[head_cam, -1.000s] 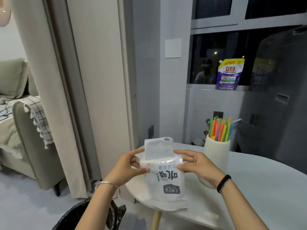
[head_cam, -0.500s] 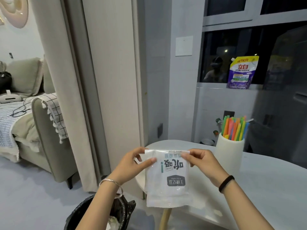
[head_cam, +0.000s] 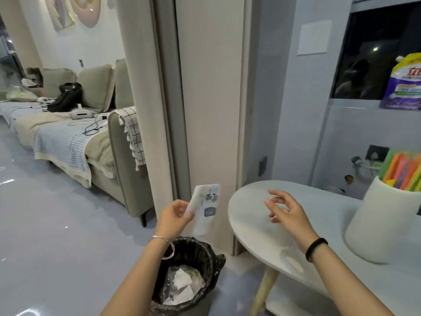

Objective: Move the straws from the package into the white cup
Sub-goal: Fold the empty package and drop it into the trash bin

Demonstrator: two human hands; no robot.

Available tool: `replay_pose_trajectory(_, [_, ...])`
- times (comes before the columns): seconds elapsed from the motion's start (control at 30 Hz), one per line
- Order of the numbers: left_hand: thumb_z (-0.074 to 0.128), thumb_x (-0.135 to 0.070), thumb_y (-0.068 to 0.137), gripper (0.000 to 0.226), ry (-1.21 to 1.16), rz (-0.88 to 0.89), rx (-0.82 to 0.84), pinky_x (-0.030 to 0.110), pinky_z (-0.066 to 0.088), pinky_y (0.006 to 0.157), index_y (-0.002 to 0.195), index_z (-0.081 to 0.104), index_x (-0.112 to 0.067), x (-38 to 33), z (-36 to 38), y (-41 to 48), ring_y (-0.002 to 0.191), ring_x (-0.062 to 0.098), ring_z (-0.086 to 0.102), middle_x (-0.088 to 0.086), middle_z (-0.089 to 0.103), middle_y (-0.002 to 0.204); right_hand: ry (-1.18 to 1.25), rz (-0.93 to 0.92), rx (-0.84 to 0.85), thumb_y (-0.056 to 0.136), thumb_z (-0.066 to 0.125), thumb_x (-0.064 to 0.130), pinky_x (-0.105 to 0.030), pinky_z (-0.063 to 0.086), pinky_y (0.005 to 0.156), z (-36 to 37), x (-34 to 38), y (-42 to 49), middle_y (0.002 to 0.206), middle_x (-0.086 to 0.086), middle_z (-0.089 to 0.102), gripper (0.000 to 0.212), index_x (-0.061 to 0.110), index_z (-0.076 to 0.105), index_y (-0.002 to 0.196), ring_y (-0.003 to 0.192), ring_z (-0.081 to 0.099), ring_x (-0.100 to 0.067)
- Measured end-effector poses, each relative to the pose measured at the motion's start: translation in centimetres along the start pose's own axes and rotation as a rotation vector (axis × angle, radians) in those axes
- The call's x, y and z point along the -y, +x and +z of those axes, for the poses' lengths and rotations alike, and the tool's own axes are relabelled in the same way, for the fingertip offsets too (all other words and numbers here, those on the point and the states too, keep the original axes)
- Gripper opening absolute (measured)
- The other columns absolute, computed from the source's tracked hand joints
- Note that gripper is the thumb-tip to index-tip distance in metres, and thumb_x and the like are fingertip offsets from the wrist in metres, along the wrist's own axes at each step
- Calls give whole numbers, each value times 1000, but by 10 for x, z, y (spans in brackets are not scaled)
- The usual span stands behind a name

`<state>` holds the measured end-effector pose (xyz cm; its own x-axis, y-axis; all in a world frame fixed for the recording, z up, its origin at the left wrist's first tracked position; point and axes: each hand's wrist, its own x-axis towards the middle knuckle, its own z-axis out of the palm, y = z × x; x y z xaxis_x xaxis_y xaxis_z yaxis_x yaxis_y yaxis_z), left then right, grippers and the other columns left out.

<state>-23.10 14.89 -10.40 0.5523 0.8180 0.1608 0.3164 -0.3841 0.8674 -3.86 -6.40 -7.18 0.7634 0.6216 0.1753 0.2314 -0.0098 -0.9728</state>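
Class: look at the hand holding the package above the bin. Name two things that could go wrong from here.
1. The left hand pinches the package by one edge, off-centre above the bin; a light, flat bag could flutter and land on the floor.
2. The right hand hovers open over the table near the white cup; a careless sweep could tip its straws.

Below the grip we see a bin point(head_cam: 182, 277) lined with a black bag. Far left of it stands our sofa point(head_cam: 95, 124); far right, a detergent pouch point(head_cam: 404, 84).
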Motion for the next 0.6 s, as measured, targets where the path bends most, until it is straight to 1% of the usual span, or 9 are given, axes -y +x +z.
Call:
replay_pose_trajectory(0.07, [71,-16,81,18,78,-128,-69,23,46,61,74,57,-25,36,0,0,75,20,60,-8,61,74,-33,12,27,87,62,25,-20,51,64,5,-5,2,99,5,59,24,25,58,111,72,61,-15])
replay_pose_trajectory(0.13, [69,-12,79,26,160,-298,-64,23,41,57,67,51,-26,67,5,-4,74,22,58,-8,56,66,-52,22,39,88,61,24,-21,52,64,9,-9,5,99,5,60,23,23,59,110,72,61,-16])
replay_pose_trajectory(0.2, [66,-11,77,25,240,-443,-1,26,44,65,62,50,-22,94,11,-6,73,24,58,-3,56,63,-72,39,54,88,61,26,-20,51,64,12,-14,7,98,6,59,22,23,59,110,74,61,-16])
replay_pose_trajectory(0.27, [66,-12,76,22,340,-531,110,27,47,70,60,52,-20,109,16,-8,73,24,57,2,59,68,-86,59,62,89,60,26,-20,51,64,16,-19,9,98,6,58,23,23,58,111,74,61,-17])
replay_pose_trajectory(0.37, [69,-13,78,21,425,-588,262,25,45,69,66,52,-18,118,21,-10,77,20,54,2,58,82,-78,76,67,89,59,26,-22,52,64,19,-25,13,98,1,58,23,21,59,111,72,60,-17])
replay_pose_trajectory(0.43, [71,-13,80,17,413,-597,326,29,49,73,73,56,-15,120,26,-11,78,20,52,4,57,82,-80,78,78,89,59,26,-21,52,64,21,-27,15,100,-1,58,22,22,58,111,72,59,-16])
replay_pose_trajectory(0.5, [72,-18,83,12,364,-623,363,32,53,77,80,61,-14,120,30,-13,76,22,55,5,58,77,-88,84,85,90,58,27,-21,52,64,22,-28,16,102,-2,59,22,23,56,111,72,59,-15])
replay_pose_trajectory(0.57, [70,-29,86,17,384,-659,391,28,52,71,87,64,-13,118,34,-13,72,23,56,7,59,78,-70,101,82,90,57,28,-22,52,65,21,-26,16,104,-4,61,24,23,54,114,75,60,-17])
replay_pose_trajectory(0.6, [67,-33,87,21,391,-670,388,27,51,67,86,63,-12,114,35,-14,68,23,56,9,59,77,-86,108,81,91,56,28,-23,52,65,19,-25,15,105,-5,62,25,23,54,115,76,60,-18])
